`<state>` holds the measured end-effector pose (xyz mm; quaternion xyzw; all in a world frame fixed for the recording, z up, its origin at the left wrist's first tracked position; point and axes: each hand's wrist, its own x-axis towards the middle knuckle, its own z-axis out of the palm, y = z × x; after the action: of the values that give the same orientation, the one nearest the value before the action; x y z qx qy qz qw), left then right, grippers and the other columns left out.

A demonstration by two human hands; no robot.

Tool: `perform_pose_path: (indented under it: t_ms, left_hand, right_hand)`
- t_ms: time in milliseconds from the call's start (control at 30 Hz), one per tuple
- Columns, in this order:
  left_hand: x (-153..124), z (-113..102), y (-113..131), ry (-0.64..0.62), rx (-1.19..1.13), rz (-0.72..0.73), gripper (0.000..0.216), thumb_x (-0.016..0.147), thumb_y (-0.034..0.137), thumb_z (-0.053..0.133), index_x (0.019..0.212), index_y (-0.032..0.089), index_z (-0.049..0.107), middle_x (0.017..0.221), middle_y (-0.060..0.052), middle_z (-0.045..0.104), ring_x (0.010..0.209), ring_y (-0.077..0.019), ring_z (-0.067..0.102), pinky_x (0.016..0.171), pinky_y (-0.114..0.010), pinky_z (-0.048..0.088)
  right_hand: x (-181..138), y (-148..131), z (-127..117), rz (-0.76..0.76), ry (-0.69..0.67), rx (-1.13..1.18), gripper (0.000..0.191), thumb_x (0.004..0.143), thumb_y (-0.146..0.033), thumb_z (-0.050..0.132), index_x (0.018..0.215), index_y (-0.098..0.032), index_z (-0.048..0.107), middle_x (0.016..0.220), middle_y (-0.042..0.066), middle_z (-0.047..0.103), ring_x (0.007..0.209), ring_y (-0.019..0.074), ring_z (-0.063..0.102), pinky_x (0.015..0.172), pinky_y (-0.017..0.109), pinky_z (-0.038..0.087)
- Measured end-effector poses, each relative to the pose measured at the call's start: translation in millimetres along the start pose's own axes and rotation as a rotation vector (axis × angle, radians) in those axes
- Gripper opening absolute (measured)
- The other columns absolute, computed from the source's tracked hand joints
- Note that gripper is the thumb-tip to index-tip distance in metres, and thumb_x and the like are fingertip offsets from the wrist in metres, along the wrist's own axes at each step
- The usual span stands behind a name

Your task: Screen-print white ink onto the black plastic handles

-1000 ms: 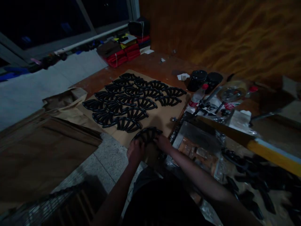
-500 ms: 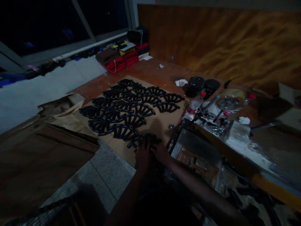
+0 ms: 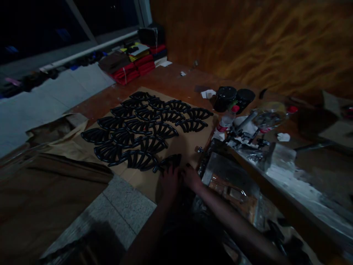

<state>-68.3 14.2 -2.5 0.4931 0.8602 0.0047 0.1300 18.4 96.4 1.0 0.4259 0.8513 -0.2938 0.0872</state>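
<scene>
Several shiny black, curved pieces with ribs like a fan (image 3: 142,160) lie in overlapping rows on a brown cardboard sheet (image 3: 190,141). At the near edge of the sheet, my left hand (image 3: 169,180) has its fingers over one such black ribbed piece (image 3: 170,161), closed on its near side. Just to the right, my right hand (image 3: 191,177) is bent inward with its fingers curled. Darkness hides what, if anything, those fingers hold.
Right of the cardboard stand a red-capped plastic bottle (image 3: 227,119), two black cups (image 3: 225,98) and a cluttered tray (image 3: 213,167). Folded red cloth (image 3: 132,71) is stacked at the back left. Brown paper (image 3: 63,184) lies at the left.
The view has shifted slightly. My right hand has drawn away from the ribbed piece, a little to the right, while my left hand stays on it.
</scene>
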Motion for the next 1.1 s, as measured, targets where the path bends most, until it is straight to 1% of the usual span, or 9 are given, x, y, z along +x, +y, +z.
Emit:
perform_pose_path:
  t_ms: [67, 167, 233, 400, 533, 767, 933, 1000, 1100]
  left_hand:
    - [1, 2, 0, 0.003, -0.011, -0.01, 0.047, 0.092, 0.033, 0.052, 0.138, 0.026, 0.054, 0.149, -0.01, 0.048, 0.125, -0.0329, 0.049, 0.1, -0.051, 0.043]
    - [0, 3, 0, 0.011, -0.017, -0.014, 0.049, 0.092, 0.036, 0.051, 0.14, 0.025, 0.053, 0.148, -0.011, 0.049, 0.127, -0.0335, 0.048, 0.101, -0.052, 0.042]
    - [-2, 2, 0, 0.027, -0.014, -0.022, 0.049, 0.093, 0.038, 0.049, 0.14, 0.024, 0.053, 0.147, -0.012, 0.05, 0.128, -0.0336, 0.047, 0.103, -0.052, 0.041]
    - [-10, 0, -3, 0.06, -0.019, -0.036, 0.049, 0.095, 0.039, 0.046, 0.142, 0.026, 0.052, 0.148, -0.009, 0.05, 0.129, -0.0335, 0.047, 0.102, -0.052, 0.041]
    - [-13, 2, -5, 0.072, -0.026, -0.053, 0.047, 0.096, 0.034, 0.043, 0.141, 0.027, 0.053, 0.149, -0.008, 0.05, 0.129, -0.0324, 0.046, 0.105, -0.052, 0.039]
    - [-12, 6, -4, 0.024, -0.093, -0.071, 0.049, 0.095, 0.03, 0.044, 0.143, 0.027, 0.051, 0.15, -0.007, 0.048, 0.133, -0.0315, 0.042, 0.108, -0.053, 0.036]
    - [-9, 6, 2, 0.021, -0.106, -0.06, 0.048, 0.096, 0.031, 0.041, 0.142, 0.028, 0.051, 0.15, -0.007, 0.048, 0.132, -0.0318, 0.044, 0.109, -0.053, 0.035]
    - [-6, 5, 4, -0.006, -0.112, -0.048, 0.048, 0.096, 0.03, 0.042, 0.142, 0.027, 0.052, 0.15, -0.008, 0.048, 0.132, -0.0325, 0.044, 0.107, -0.054, 0.036]
    - [-2, 3, 5, -0.051, -0.132, 0.003, 0.048, 0.095, 0.027, 0.042, 0.142, 0.027, 0.052, 0.154, -0.007, 0.043, 0.133, -0.0328, 0.043, 0.107, -0.054, 0.037]
  right_hand:
    - [2, 0, -2, -0.003, 0.006, -0.02, 0.034, 0.096, -0.022, 0.043, 0.122, -0.018, 0.066, 0.122, 0.011, 0.066, 0.113, 0.0205, 0.061, 0.097, 0.028, 0.046]
    - [8, 1, -3, -0.056, 0.026, -0.066, 0.034, 0.096, -0.02, 0.042, 0.117, -0.017, 0.068, 0.128, 0.012, 0.063, 0.12, 0.0201, 0.056, 0.101, 0.026, 0.043]
    - [11, 0, -3, -0.081, 0.025, -0.084, 0.035, 0.096, -0.018, 0.04, 0.115, -0.017, 0.069, 0.127, 0.012, 0.063, 0.121, 0.0195, 0.055, 0.102, 0.026, 0.042]
    - [13, -6, 0, -0.033, 0.035, -0.1, 0.037, 0.096, -0.017, 0.04, 0.123, -0.019, 0.064, 0.131, 0.012, 0.059, 0.114, 0.0197, 0.059, 0.093, 0.028, 0.047]
    - [12, -14, -1, -0.041, 0.031, -0.114, 0.034, 0.096, -0.019, 0.04, 0.119, -0.025, 0.065, 0.125, 0.009, 0.06, 0.107, 0.0175, 0.062, 0.084, 0.025, 0.048]
    - [24, -21, -9, -0.038, -0.002, -0.182, 0.031, 0.098, -0.024, 0.04, 0.116, -0.026, 0.065, 0.11, 0.008, 0.068, 0.095, 0.0192, 0.068, 0.076, 0.026, 0.049]
    - [37, -18, -11, 0.006, 0.015, -0.174, 0.032, 0.098, -0.027, 0.041, 0.109, -0.025, 0.071, 0.106, 0.009, 0.073, 0.096, 0.0195, 0.068, 0.076, 0.025, 0.049]
    - [41, -17, -11, 0.019, 0.026, -0.169, 0.031, 0.097, -0.026, 0.042, 0.109, -0.025, 0.071, 0.105, 0.008, 0.074, 0.097, 0.0195, 0.069, 0.077, 0.025, 0.049]
    - [45, -14, -13, 0.061, 0.065, -0.172, 0.032, 0.097, -0.022, 0.041, 0.111, -0.026, 0.07, 0.106, 0.008, 0.074, 0.099, 0.0196, 0.069, 0.081, 0.027, 0.05]
